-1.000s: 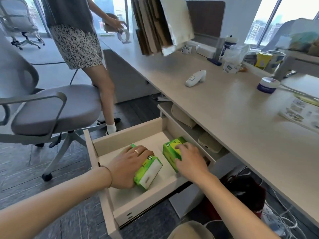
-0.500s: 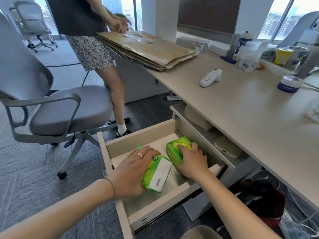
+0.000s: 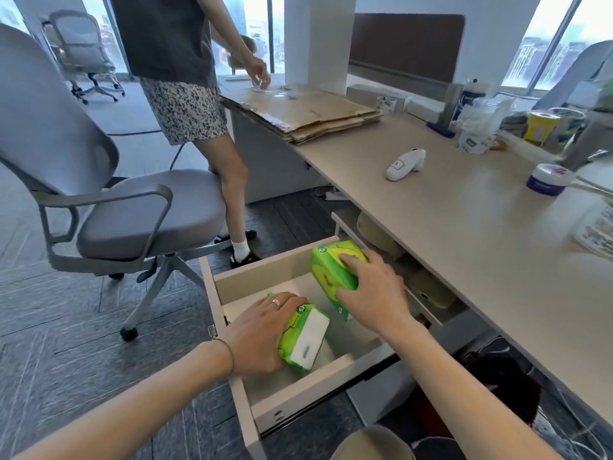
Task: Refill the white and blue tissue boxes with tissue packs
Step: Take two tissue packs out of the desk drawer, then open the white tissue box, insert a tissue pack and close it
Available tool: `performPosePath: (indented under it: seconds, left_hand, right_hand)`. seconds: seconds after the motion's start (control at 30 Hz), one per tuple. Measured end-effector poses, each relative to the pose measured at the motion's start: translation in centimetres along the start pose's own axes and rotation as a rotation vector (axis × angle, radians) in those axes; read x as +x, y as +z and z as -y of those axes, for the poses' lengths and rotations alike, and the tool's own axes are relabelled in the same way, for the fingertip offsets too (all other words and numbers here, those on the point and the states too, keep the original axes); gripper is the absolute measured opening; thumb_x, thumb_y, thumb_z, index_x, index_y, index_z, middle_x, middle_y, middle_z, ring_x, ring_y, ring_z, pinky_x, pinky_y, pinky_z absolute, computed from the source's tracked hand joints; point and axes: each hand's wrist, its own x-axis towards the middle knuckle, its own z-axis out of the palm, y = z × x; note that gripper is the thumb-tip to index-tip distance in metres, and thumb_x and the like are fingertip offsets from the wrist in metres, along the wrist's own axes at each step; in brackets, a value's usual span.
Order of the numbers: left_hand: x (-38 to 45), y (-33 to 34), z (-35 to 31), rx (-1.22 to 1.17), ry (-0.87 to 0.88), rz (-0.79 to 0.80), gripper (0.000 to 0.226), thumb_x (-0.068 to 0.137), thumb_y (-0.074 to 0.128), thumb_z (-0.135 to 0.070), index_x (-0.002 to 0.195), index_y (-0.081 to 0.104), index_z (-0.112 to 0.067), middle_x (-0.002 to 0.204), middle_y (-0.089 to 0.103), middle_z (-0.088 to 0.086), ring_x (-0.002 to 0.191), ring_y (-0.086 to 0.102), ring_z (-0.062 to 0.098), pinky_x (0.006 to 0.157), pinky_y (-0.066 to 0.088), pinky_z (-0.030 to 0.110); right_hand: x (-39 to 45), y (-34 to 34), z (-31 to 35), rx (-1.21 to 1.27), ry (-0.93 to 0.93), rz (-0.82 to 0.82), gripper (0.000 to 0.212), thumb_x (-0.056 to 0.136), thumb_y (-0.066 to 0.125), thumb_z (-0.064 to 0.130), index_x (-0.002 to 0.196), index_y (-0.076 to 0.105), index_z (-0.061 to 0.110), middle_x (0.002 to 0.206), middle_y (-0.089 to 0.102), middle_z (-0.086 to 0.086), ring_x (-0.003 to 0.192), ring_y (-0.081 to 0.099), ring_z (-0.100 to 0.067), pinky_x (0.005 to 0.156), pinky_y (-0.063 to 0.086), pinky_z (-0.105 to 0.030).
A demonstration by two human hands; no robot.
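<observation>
Nearest, the left hand (image 3: 262, 330) grips a green tissue pack (image 3: 303, 338) low in the open drawer (image 3: 298, 391), close to its front wall. Just beyond, the right hand (image 3: 373, 293) clasps a second green tissue pack (image 3: 333, 268), tilted and raised to the drawer's rim beside the worktop (image 3: 464, 234) edge. A grey chair (image 3: 132, 214) stands left, another person (image 3: 185, 94) behind it.

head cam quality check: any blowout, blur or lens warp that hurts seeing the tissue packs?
Head view: windows blown out, with backlight haze over the far clutter. Wide-angle warp bows the desk edge and chair. Slight motion softness throughout. Both tissue packs, left and right, are evenly lit and readable in the drawer; left hand and right hand show no glare.
</observation>
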Motion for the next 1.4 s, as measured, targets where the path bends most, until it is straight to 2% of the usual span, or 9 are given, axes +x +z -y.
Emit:
performPosePath:
  seconds: [0.17,0.3,0.43,0.67,0.83,0.93,1.03,1.23,1.4]
  left_hand:
    - [-0.4,-0.8,-0.4,-0.067,-0.056,0.002,0.097,0.068,0.071,-0.052,0.15,0.025,-0.028,0.144,0.045,-0.007,0.131,0.045,0.013,0.109,0.026,0.019]
    - [-0.4,-2.2,-0.7,-0.144,-0.159,-0.041,0.104,0.06,0.077,-0.051,0.148,0.024,-0.034,0.13,0.05,-0.01,0.122,0.049,0.014,0.109,0.035,0.029]
    - [1.2,-6.0,-2.4,-0.215,-0.106,-0.18,0.099,0.059,0.083,-0.049,0.141,0.027,-0.045,0.128,0.047,-0.017,0.12,0.045,0.008,0.101,0.034,0.025]
    - [9.4,-13.6,-9.6,-0.137,0.058,-0.3,0.113,0.059,0.08,-0.06,0.154,0.024,-0.036,0.13,0.053,-0.008,0.122,0.05,0.019,0.109,0.039,0.037]
    - [16.2,-15.2,-17.4,-0.136,0.119,-0.134,0.11,0.065,0.08,-0.054,0.156,0.022,-0.035,0.136,0.049,0.0,0.127,0.041,0.024,0.105,0.035,0.032]
    - [20.5,-14.3,-21.1,-0.007,0.126,0.015,0.12,0.058,0.067,-0.069,0.159,0.013,-0.035,0.139,0.048,0.009,0.128,0.042,0.031,0.109,0.039,0.042]
    - [24.0,-13.1,-23.9,0.1,0.123,0.113,0.119,0.066,0.069,-0.07,0.161,0.008,-0.032,0.143,0.047,0.013,0.131,0.043,0.033,0.108,0.041,0.044]
    - [27.1,-11.2,-26.7,0.277,0.129,0.17,0.112,0.072,0.064,-0.075,0.161,0.01,-0.034,0.149,0.047,0.012,0.136,0.043,0.031,0.105,0.041,0.041]
    - [27.8,-10.4,-26.9,0.318,0.146,0.174,0.11,0.069,0.06,-0.079,0.159,0.012,-0.037,0.151,0.046,0.01,0.138,0.043,0.03,0.109,0.038,0.043]
  right_hand:
    - [-3.3,-5.1,0.9,0.103,-0.082,-0.096,0.071,0.076,0.062,0.042,0.145,0.045,0.039,0.153,0.038,0.002,0.127,0.048,-0.026,0.108,0.038,-0.048]
    - [-5.0,-9.8,-0.2,0.128,-0.086,-0.16,0.072,0.077,0.065,0.042,0.145,0.044,0.043,0.155,0.036,0.007,0.128,0.048,-0.023,0.107,0.04,-0.043]
    - [-6.3,-14.2,-2.5,0.118,-0.079,-0.246,0.069,0.076,0.065,0.04,0.142,0.048,0.043,0.152,0.039,0.006,0.129,0.047,-0.023,0.108,0.038,-0.043]
    - [-8.7,-19.0,-8.7,0.096,0.062,-0.307,0.068,0.076,0.067,0.035,0.14,0.049,0.046,0.152,0.04,0.006,0.127,0.047,-0.027,0.107,0.039,-0.047]
    - [-10.9,-21.8,-13.7,0.032,0.162,-0.36,0.067,0.073,0.069,0.036,0.138,0.054,0.044,0.152,0.044,0.001,0.134,0.045,-0.024,0.111,0.038,-0.045]
    - [-12.1,-23.1,-16.7,0.011,0.232,-0.386,0.068,0.069,0.065,0.041,0.136,0.056,0.044,0.152,0.046,0.001,0.135,0.045,-0.024,0.109,0.039,-0.044]
    - [-12.8,-24.0,-19.3,-0.02,0.272,-0.381,0.07,0.066,0.061,0.043,0.135,0.056,0.044,0.152,0.046,0.002,0.132,0.047,-0.025,0.106,0.041,-0.043]
    - [-12.4,-25.1,-23.0,-0.031,0.294,-0.372,0.073,0.063,0.057,0.046,0.136,0.056,0.044,0.152,0.045,0.003,0.129,0.05,-0.025,0.106,0.043,-0.044]
    - [-11.9,-25.2,-25.1,-0.043,0.284,-0.279,0.073,0.065,0.06,0.045,0.138,0.053,0.045,0.155,0.04,0.001,0.134,0.045,-0.026,0.109,0.039,-0.046]
